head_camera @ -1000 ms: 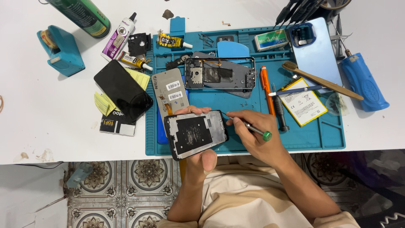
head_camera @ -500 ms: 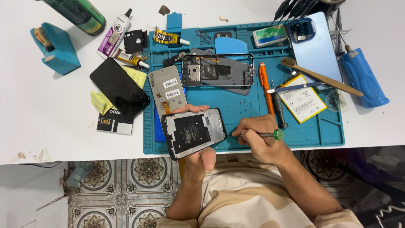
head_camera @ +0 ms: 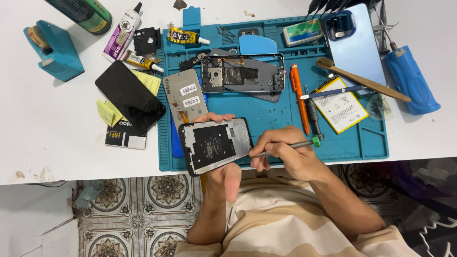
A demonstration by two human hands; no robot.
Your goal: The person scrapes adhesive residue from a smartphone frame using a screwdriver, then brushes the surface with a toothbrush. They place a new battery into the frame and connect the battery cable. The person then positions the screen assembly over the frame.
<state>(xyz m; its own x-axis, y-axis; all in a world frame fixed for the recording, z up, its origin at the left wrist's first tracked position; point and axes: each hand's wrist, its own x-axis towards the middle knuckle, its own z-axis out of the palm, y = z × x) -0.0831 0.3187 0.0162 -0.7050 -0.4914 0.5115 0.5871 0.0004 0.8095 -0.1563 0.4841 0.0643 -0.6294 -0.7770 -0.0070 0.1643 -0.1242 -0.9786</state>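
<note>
Two hands work at the near edge of a blue mat (head_camera: 371, 143). From the head camera, the left hand (head_camera: 227, 173) grips a phone frame (head_camera: 216, 145) from below. Just beside it, the right hand (head_camera: 285, 154) pinches a thin tool (head_camera: 290, 145), tip seemingly touching the frame's right edge. Beyond the fingers lies another frame (head_camera: 243, 74).
</note>
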